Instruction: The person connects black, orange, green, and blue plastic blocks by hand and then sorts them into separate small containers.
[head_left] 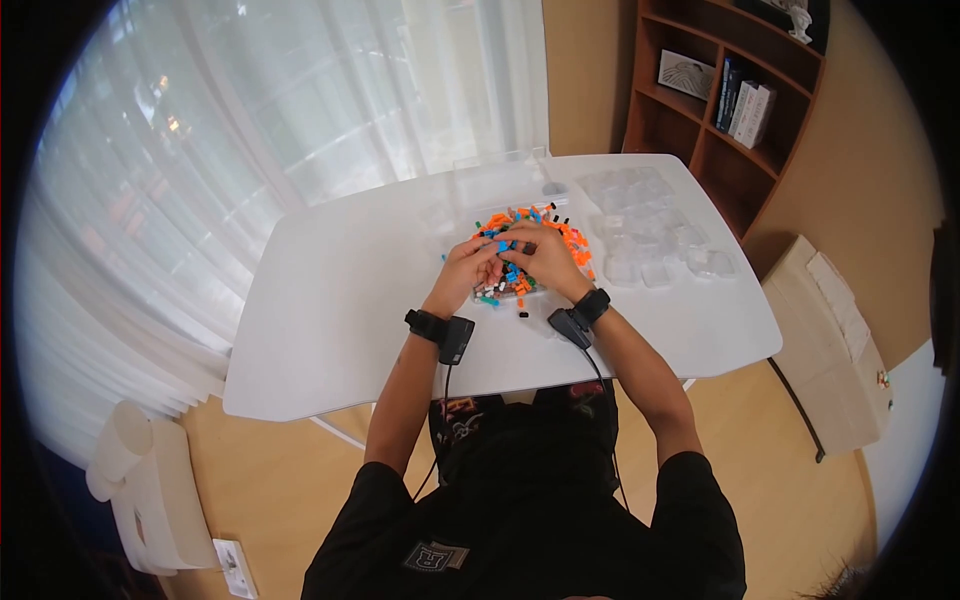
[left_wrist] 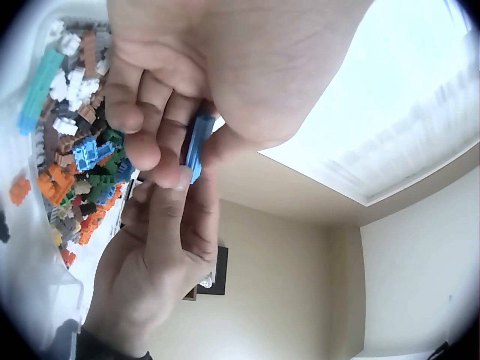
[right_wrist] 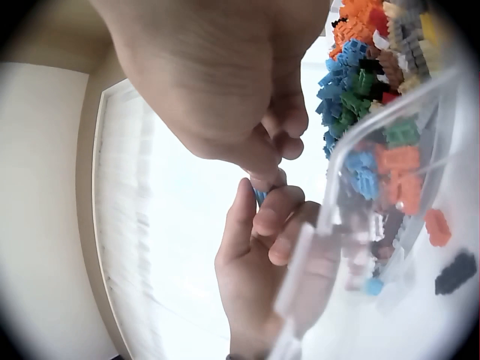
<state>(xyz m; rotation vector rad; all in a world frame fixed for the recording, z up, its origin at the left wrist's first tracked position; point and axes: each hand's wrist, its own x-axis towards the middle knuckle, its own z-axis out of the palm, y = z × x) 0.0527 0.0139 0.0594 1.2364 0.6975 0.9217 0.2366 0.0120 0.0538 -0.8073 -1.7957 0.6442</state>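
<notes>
A blue brick piece [left_wrist: 198, 142] is gripped between the thumb and fingers of my left hand [head_left: 468, 272]. My right hand [head_left: 548, 262] meets it from the other side, its fingertips pinching the lower end of the piece in the left wrist view. In the right wrist view the fingers hide most of the blue. Both hands are held above a clear plastic box [right_wrist: 337, 166] heaped with small bricks in orange, blue, green, white, brown and grey. A long turquoise stack [left_wrist: 41, 90] lies at one end of the heap.
Several clear plastic containers [head_left: 640, 225] sit on the right of the white table [head_left: 340, 290]. A larger clear box [head_left: 495, 185] stands at the back. Loose orange [right_wrist: 438, 227] and black [right_wrist: 456, 272] bricks lie beside the brick box. A shelf [head_left: 715, 85] stands behind the table.
</notes>
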